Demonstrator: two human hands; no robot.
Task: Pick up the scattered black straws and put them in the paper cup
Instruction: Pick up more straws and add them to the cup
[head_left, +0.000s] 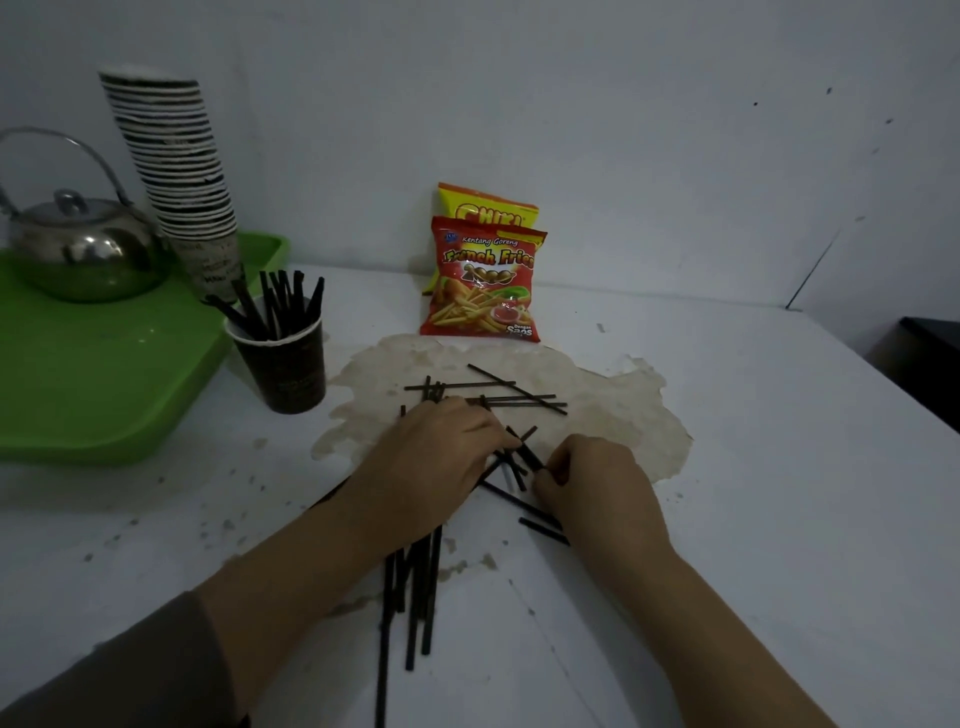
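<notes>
Several black straws (511, 395) lie scattered on the white table (753, 493), over a brown stain. A dark paper cup (283, 364) stands to the left with several straws upright in it. My left hand (431, 457) lies palm down on the pile, its fingers closed around a bundle of straws (415, 587) that sticks out below the wrist towards me. My right hand (592, 483) rests beside it, fingertips pinching a short straw (530, 454). More straws cross between and under both hands.
A green tray (104, 374) at the left holds a metal kettle (85, 249) and a tall stack of paper cups (182, 166). Two snack bags (485, 275) lean on the back wall. The table's right edge (930, 410) drops off beside a dark object.
</notes>
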